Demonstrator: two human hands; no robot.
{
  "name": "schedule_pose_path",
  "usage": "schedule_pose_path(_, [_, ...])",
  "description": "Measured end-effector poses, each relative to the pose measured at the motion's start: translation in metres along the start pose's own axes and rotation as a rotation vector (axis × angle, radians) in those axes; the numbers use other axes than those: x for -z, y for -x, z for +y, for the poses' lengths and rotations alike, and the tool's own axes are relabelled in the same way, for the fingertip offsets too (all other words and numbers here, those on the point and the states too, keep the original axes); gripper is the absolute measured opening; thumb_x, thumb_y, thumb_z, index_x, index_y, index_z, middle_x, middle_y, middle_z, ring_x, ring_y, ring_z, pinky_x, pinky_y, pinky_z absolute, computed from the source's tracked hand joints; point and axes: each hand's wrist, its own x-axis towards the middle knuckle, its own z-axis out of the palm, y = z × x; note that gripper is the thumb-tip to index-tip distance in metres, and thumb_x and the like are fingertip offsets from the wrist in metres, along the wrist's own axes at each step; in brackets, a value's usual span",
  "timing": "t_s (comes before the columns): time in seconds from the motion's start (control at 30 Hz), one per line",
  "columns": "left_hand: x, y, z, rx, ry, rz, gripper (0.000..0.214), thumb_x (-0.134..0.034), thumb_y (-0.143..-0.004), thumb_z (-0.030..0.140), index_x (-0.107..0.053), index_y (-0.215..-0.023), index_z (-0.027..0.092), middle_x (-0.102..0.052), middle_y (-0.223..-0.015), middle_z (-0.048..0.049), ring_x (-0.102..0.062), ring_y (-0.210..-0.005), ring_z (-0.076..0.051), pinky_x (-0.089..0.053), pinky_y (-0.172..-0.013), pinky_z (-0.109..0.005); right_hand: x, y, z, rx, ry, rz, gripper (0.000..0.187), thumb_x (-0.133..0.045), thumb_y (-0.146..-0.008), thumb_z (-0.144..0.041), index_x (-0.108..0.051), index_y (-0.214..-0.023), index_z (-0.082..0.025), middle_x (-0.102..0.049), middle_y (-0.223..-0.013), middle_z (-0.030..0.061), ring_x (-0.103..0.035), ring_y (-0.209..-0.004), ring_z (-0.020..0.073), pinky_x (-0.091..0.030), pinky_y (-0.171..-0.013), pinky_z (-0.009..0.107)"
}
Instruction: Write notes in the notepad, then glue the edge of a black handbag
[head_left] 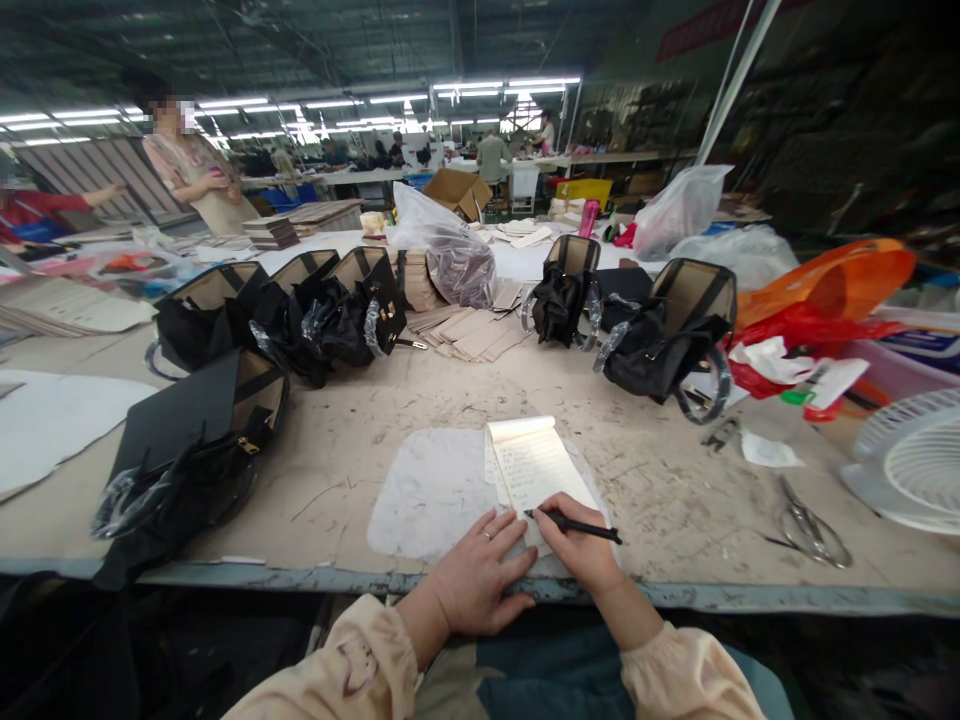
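Note:
A small notepad [546,462] with its top pages folded back lies on the workbench, and handwriting covers part of its page. My right hand [581,548] grips a black pen [581,526], whose tip is at the lower part of the page. Flat beside it, with fingers spread, my left hand [484,570] rests at the notepad's lower left corner; a ring shows on one finger. Under the notepad is a pale sheet [424,490] on the brown bench covering.
Black handbags [180,420] with wrapped handles stand at left, more [667,340] at right. Scissors [810,525] and a white fan [915,460] lie to the right. Cut pieces [480,330] and plastic bags [442,240] sit behind. A person [195,170] stands at the far left.

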Motion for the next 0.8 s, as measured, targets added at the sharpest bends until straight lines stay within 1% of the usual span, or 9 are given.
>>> schedule_pose_path(0.17, [-0.001,0.0005,-0.0008,-0.006,0.004,-0.003,0.055,-0.044,-0.087,0.052,-0.046,-0.132,0.021,-0.046,-0.14,-0.0146,-0.033,-0.137,-0.035,-0.023,-0.115,-0.053,0.0014,0.0,0.0,-0.007,-0.002,0.025,0.021,-0.057,-0.086,-0.037,-0.059,-0.073,-0.021,-0.059,-0.065,-0.001,-0.055,-0.062,0.0158,-0.044,-0.062,0.028])
schedule_pose_path(0.4, [-0.0013,0.0005,-0.0019,-0.014,0.004,0.002,0.055,-0.043,-0.088,0.052,-0.045,-0.133,0.021,-0.043,-0.142,-0.0155,-0.032,-0.138,-0.035,-0.024,-0.114,-0.054,-0.0017,-0.0012,0.0016,-0.01,-0.002,0.02,0.02,-0.058,-0.085,-0.035,-0.061,-0.073,-0.02,-0.061,-0.066,-0.0012,-0.055,-0.063,0.0153,-0.044,-0.063,0.027])
schedule_pose_path(0.8, [-0.0036,0.0018,-0.0019,-0.008,-0.002,0.004,0.055,-0.043,-0.088,0.053,-0.046,-0.132,0.022,-0.044,-0.142,-0.015,-0.032,-0.138,-0.035,-0.024,-0.114,-0.054,-0.0019,-0.0015,0.0014,0.002,0.0,0.012,0.02,-0.058,-0.085,-0.034,-0.06,-0.072,-0.02,-0.06,-0.064,-0.0016,-0.056,-0.062,0.0151,-0.045,-0.063,0.027])
